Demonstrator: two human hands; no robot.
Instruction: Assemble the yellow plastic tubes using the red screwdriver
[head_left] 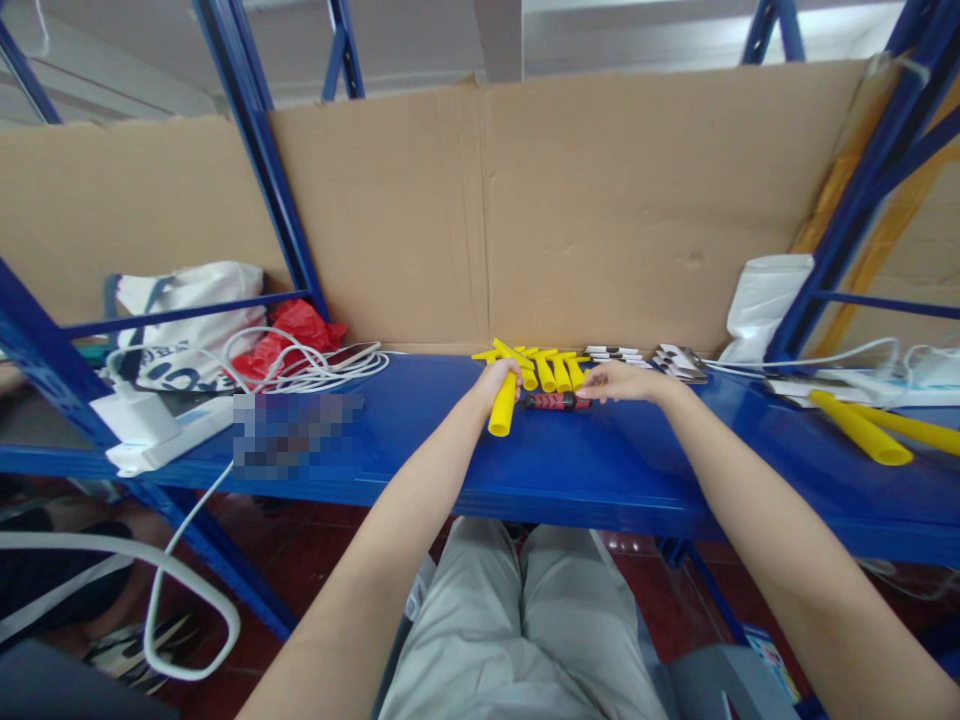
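Note:
A yellow tube-shaped piece [502,408] is in my left hand [496,378], its open round end pointing toward me. My right hand [606,381] is at the right end of a red and black tool [551,401] that lies on the blue shelf; its fingers are bent, and whether they grip the tool is too small to tell. Several more yellow pieces [555,373] lie side by side just behind the tool, between my hands.
Black-and-white packets [677,362] lie behind my right hand. Long yellow tubes [862,430] are at the far right. To the left are a white power strip [176,437], coiled white cables [322,372], a red bag [298,330] and a cloth bag [202,300]. Cardboard [600,210] stands behind.

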